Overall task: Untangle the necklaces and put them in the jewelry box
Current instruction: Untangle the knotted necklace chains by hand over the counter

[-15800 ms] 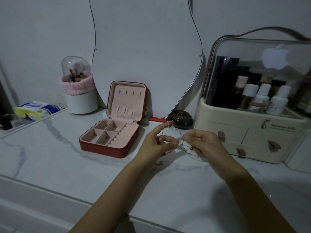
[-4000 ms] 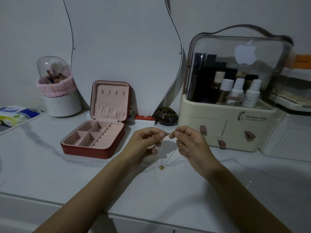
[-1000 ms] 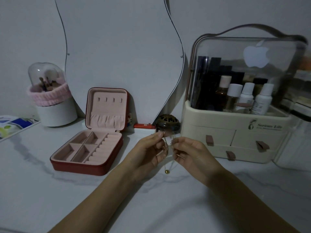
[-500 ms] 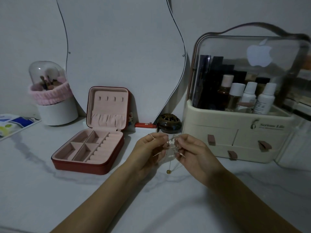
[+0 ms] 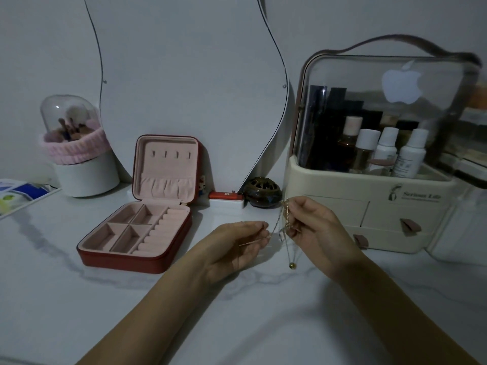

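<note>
Tangled necklaces (image 5: 286, 227) pinched by right hand (image 5: 313, 233); strand held in left hand (image 5: 237, 246); cosmetics organizer (image 5: 369, 206) labelled "Serious Life".

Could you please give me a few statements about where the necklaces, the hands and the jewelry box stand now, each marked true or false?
1. The red jewelry box lies open on the table. True.
2. A necklace already lies in one of its compartments. False: the compartments show nothing in them.
3. The right hand pinches the tangled necklaces. True.
4. The gold bead pendant rests inside the box. False: it hangs on its chain below the hands.
5. The left hand grips the box lid. False: it pinches a chain.
</note>
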